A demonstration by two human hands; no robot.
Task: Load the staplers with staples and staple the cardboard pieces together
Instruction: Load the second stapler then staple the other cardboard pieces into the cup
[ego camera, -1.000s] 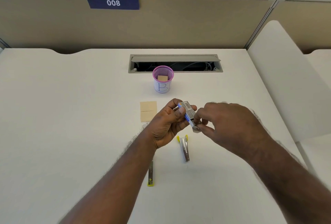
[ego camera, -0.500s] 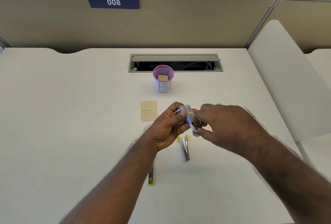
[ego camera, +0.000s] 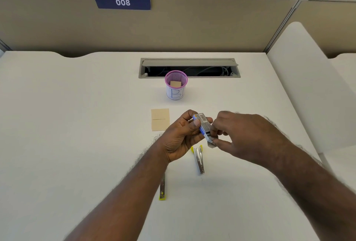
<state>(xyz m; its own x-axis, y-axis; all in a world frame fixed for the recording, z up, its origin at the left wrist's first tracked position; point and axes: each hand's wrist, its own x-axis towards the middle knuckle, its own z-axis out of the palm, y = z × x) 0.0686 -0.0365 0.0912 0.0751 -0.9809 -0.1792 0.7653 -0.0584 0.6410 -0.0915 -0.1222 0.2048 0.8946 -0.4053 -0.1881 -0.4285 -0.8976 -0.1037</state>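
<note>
Our left hand (ego camera: 181,136) curls around a small blue-edged staple box (ego camera: 203,125), held above the desk (ego camera: 77,125); our right hand (ego camera: 244,136) pinches its pale open flap (ego camera: 210,142). Two slim metal staplers with yellow tips (ego camera: 199,158) (ego camera: 163,188) lie below, and flat tan cardboard pieces (ego camera: 160,119) lie left of the box.

A white worktop (ego camera: 77,125) runs back to a beige partition (ego camera: 192,28) bearing a dark blue plate (ego camera: 122,2) marked 008. A grey cable hatch (ego camera: 189,67) is set into the worktop, its flap raised over cables. Just in front stands a pink mesh cup (ego camera: 176,84) with a white label marked B.
</note>
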